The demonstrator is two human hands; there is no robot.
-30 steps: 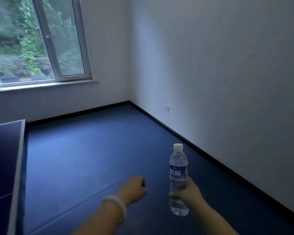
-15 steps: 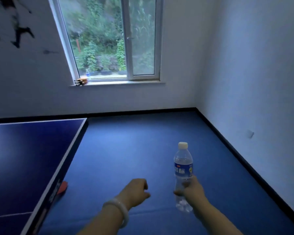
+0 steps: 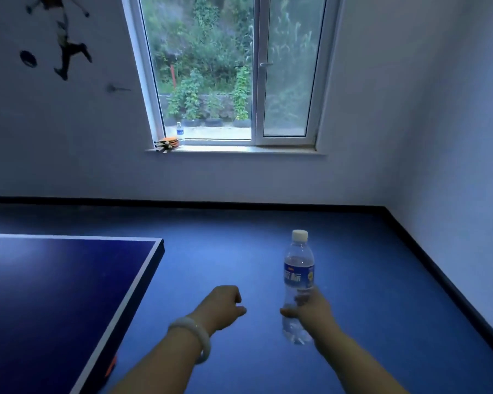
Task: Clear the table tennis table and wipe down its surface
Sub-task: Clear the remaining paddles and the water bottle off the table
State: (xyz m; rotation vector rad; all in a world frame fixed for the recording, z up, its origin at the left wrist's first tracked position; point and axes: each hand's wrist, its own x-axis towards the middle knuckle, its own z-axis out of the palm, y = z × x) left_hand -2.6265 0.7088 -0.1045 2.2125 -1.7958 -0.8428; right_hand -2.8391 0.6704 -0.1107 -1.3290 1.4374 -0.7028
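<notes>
My right hand (image 3: 310, 309) grips a clear water bottle (image 3: 298, 275) with a blue label and white cap, held upright over the blue floor. Beside it, my left hand (image 3: 221, 307) is curled into a loose fist and holds nothing; a pale bangle sits on its wrist. The dark blue table tennis table (image 3: 54, 294) fills the lower left, its corner pointing toward the window. A red paddle (image 3: 110, 365) peeks out under the table's edge on the floor.
On the windowsill (image 3: 234, 149) lie stacked paddles (image 3: 167, 143) and a small bottle (image 3: 179, 132). The window's right pane stands ajar. White walls meet at the right corner, and blue floor (image 3: 268, 231) stretches between table and walls.
The view has swung left, bringing the window to the centre and more of the table into sight. Both hands keep their pose, the bottle still upright in my right hand.
</notes>
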